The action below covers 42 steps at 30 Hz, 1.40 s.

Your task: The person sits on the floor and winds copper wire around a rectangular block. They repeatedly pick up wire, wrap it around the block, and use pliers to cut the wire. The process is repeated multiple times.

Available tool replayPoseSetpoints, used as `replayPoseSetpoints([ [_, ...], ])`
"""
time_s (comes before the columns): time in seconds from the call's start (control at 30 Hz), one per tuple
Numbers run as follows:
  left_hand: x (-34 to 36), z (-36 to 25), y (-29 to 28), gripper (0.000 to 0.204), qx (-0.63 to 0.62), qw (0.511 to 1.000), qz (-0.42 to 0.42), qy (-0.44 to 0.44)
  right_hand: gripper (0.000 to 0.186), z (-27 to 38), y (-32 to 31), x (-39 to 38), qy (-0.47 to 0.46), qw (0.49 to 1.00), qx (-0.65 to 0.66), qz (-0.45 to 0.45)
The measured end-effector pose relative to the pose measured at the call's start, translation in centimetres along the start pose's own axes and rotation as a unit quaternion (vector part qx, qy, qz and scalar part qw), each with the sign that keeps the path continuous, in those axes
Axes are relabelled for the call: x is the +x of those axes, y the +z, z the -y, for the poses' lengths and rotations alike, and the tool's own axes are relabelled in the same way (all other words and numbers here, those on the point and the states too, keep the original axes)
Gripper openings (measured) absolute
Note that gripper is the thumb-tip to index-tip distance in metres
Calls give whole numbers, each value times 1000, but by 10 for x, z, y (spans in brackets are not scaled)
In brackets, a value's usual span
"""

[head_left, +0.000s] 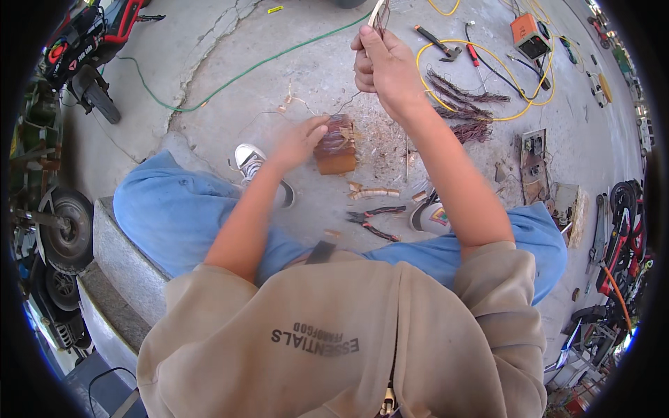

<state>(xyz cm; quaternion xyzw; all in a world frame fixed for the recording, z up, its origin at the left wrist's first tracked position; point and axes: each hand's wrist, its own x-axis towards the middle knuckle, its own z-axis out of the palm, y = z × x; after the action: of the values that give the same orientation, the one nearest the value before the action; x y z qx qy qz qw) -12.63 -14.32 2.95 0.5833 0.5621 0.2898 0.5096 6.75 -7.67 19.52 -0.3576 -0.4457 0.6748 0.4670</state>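
My right hand (pixel 380 66) is raised at the top middle, closed round a pale thin strip (pixel 374 12) with dark wires hanging beside it. My left hand (pixel 300 139), slightly blurred, reaches with loosely extended fingers onto the top left of a brown, coil-like block (pixel 336 159) on the concrete. Pale scraps (pixel 373 192) and black-and-red pliers (pixel 376 223) lie below the block. Bundles of dark stripped wire (pixel 463 97) lie to the right, near a hammer (pixel 435 42), a red-handled screwdriver (pixel 474 59) and a looped yellow cable (pixel 512 117).
An orange machine (pixel 528 35) stands at upper right. A green hose (pixel 230 86) crosses the upper left near a black-and-red scooter (pixel 90 56). Wheels (pixel 66 230) and a stone step (pixel 122 251) are at left. An open metal part (pixel 533 160) and more scooters (pixel 624 237) are at right.
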Motion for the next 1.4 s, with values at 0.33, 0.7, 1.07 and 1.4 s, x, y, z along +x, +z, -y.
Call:
replayPoseSetpoints([
  [0.33, -25, -94, -32, 46, 140, 987, -20, 75, 26, 64, -36, 22, -442, 653, -596, -154],
  [0.7, 7, -119, -4, 32, -108, 986, -26, 122, 36, -103, -73, -45, -33, 840, -520, 153],
  [1.07, 17, -44, 0, 22, -269, 939, -197, -83, 23, -180, -145, -10, -80, 869, -473, -122],
  [1.4, 6, 126, 37, 31, -357, 895, -32, -266, 20, -288, -141, -27, 167, 950, -29, -263],
])
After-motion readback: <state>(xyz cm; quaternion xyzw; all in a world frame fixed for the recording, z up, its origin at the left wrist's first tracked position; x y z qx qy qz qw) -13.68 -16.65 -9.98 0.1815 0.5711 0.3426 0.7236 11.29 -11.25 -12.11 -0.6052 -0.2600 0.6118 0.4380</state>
